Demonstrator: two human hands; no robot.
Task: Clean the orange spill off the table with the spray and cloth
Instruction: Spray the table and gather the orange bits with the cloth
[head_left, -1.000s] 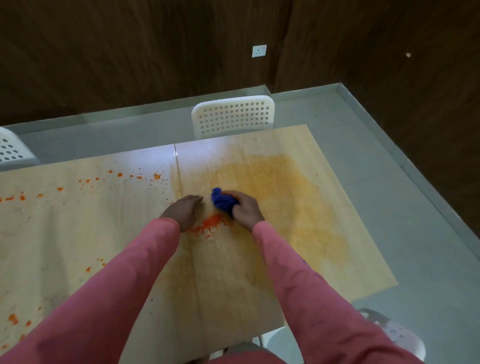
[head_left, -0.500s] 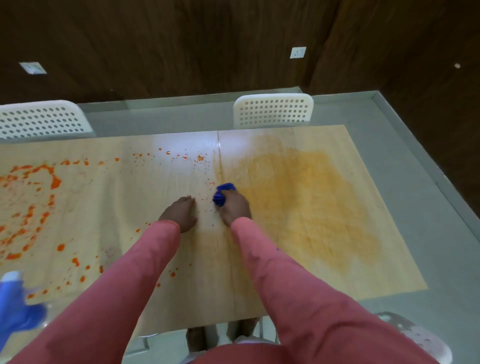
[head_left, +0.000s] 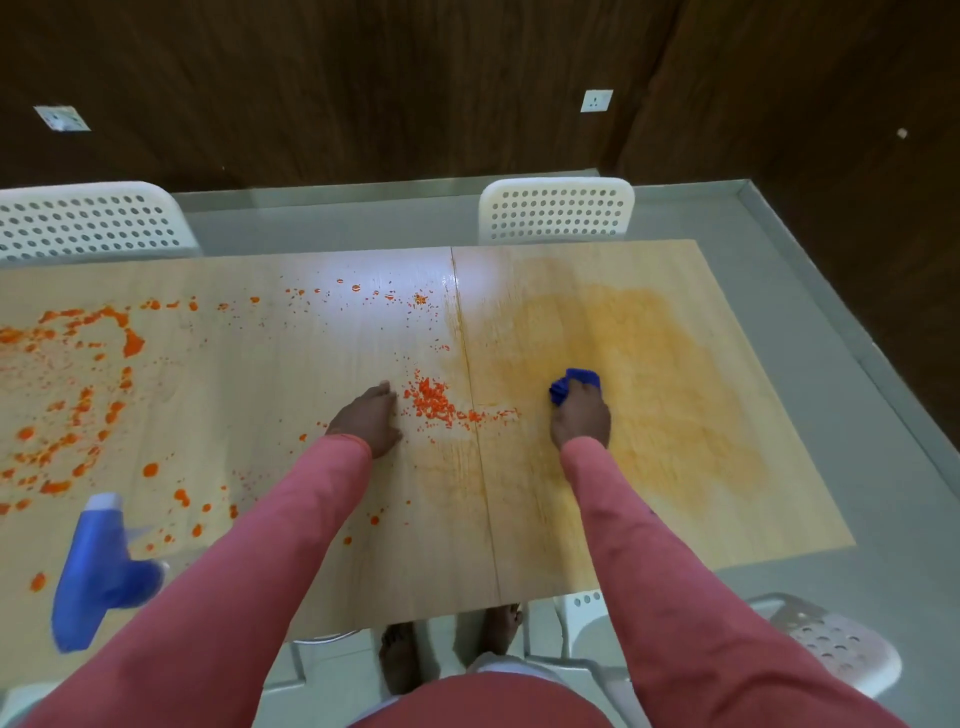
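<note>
We see only a corner of the blue cloth; the right hand covers the rest. The spray bottle is blurred, and our left sleeve hides its lower right side. The orange spill and the table run off the left edge. The chair at lower right is partly behind our right sleeve.

looks like a plain meeting or dining room, can't tell which. i'm at a long light-wood table made of two panels joined at a seam. white perforated plastic chairs along the far side, dark wood-panelled walls with white wall sockets, grey floor with a raised skirting.
</note>
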